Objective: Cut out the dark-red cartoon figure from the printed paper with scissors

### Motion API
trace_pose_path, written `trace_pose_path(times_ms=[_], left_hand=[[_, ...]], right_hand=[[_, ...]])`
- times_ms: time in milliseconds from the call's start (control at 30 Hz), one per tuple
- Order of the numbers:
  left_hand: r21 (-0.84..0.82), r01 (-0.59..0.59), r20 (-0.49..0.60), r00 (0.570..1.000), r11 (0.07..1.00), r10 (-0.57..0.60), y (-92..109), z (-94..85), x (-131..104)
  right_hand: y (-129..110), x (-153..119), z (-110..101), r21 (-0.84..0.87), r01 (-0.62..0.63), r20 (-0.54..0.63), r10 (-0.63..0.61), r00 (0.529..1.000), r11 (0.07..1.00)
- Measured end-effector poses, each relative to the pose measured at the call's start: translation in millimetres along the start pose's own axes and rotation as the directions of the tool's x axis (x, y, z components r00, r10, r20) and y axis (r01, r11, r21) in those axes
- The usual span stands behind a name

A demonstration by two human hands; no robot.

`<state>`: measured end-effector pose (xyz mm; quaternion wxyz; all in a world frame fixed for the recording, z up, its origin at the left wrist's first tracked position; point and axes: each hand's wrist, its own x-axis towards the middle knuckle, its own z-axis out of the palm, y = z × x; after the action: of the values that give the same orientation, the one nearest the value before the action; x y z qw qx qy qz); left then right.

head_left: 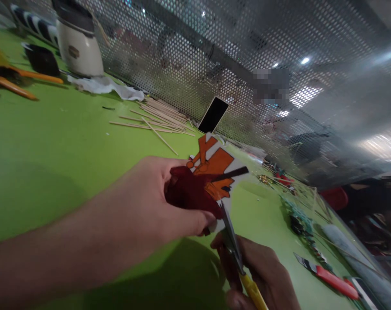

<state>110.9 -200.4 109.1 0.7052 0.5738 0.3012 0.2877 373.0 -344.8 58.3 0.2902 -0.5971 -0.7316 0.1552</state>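
My left hand (169, 206) grips a paper cutout (198, 189) printed in dark red and orange, with white paper still around parts of its edge. The thumb presses on its lower edge while the other fingers are hidden behind it. From below right, my right hand (263, 267) holds yellow-handled scissors (252, 288). Their blades point up and away, with the tips at the white margin by the cutout's lower right edge. The scissor handles are partly cut off by the frame's bottom.
Thin wooden sticks (165, 116) lie beyond my left hand, near a leaning phone (214, 114). Orange-handled pliers (17, 84) and a white container (79, 47) stand at the left. A red utility knife (336, 282) lies at right. Perforated metal sheet (182, 51) borders the green table (53, 142).
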Motion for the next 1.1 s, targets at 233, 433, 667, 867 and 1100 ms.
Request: trace_pose_path(times_ms=[233, 433, 667, 867, 1100], left_hand=[[0.046, -0.065, -0.327, 0.942, 0.997, 0.077, 13, -8.4, 7], [-0.074, -0.041, -0.247, 0.969, 0.996, 0.021, -1, -3.5, 8], [-0.112, 0.055, -0.113, 0.991, 0.992, -0.068, -9, 7.6, 5], [-0.124, 0.094, -0.054, 0.993, 0.988, -0.101, -13, 12.5, 6], [-0.007, 0.154, -0.043, 0.987, 0.988, -0.154, -24, 24.7, -4]], right_hand=[[21, 42, -14, -0.220, -0.010, 0.134, 0.041, 0.990, 0.976], [43, 62, -24, -0.257, 0.035, 0.278, 0.039, 0.960, 0.966], [15, 56, -38, -0.272, 0.066, 0.446, 0.065, 0.893, 0.960], [-9, 46, -32, 0.002, 0.039, 0.142, -0.039, 0.989, 0.999], [-55, 43, 6, 0.154, 0.100, -0.261, -0.057, 0.964, 0.983]])
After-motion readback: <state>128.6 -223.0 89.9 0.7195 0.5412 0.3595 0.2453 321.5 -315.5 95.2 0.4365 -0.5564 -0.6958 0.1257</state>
